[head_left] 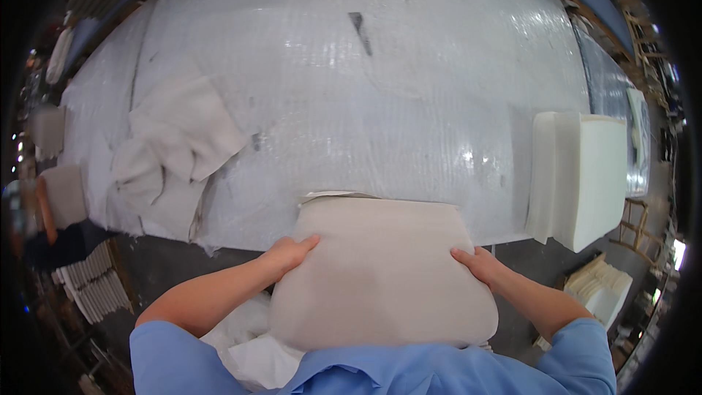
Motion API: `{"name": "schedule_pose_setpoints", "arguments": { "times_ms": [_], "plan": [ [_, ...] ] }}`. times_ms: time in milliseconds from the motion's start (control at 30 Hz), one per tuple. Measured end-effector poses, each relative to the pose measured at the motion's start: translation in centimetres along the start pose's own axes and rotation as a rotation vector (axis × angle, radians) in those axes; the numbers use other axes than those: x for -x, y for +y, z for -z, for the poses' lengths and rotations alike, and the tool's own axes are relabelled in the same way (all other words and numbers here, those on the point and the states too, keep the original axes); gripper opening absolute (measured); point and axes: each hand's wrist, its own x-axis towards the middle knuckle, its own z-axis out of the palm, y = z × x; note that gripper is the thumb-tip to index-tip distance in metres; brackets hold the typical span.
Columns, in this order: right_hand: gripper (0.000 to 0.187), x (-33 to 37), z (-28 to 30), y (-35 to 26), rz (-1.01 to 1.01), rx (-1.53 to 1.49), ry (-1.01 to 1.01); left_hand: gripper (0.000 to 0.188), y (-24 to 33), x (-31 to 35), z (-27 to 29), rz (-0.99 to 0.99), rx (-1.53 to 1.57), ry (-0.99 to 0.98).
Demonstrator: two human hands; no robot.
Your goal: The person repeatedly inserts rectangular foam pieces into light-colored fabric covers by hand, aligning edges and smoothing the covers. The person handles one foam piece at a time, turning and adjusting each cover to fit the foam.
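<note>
A beige fabric-covered cushion (387, 271) lies against my body, its straight far end resting on the near edge of the table. My left hand (292, 254) grips its left side, thumb on top and fingers hidden beneath. On the opposite side my right hand (479, 265) holds it the same way. A loose flap of cloth (336, 194) sticks out at the cushion's far edge. Crumpled beige fabric pieces (179, 139) are heaped on the table to the left of my left hand.
Plastic film covers the wide table (424, 88). White foam pads (585, 175) stand stacked at its right end. Beyond the left end, another person's arm (46, 208) is beside a beige cushion (66, 194). More stacked pads (603, 289) sit low on the right.
</note>
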Motion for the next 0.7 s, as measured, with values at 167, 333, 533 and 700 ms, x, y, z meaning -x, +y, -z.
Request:
{"name": "schedule_pose_setpoints", "arguments": {
  "times_ms": [167, 333, 533, 700],
  "plan": [
    [0.102, -6.8, 0.6, -0.9, -0.051, 0.081, 0.042, 0.087, 2.3, -5.0, -0.3, -0.031, -0.069, 0.074],
    [0.101, -12.4, 0.1, -2.1, -0.023, 0.082, 0.087, 0.084, 2.3, -11.0, -0.3, -0.097, -0.074, 0.122],
    [0.094, -15.7, -0.1, -3.1, -0.070, 0.141, 0.164, 0.076, 2.3, -14.0, -0.5, -0.211, -0.145, 0.210],
    [0.085, -17.8, 0.7, -1.1, 0.124, 0.116, 0.182, 0.079, 3.5, -14.5, -0.4, -0.258, -0.294, 0.272]
  ]
}}
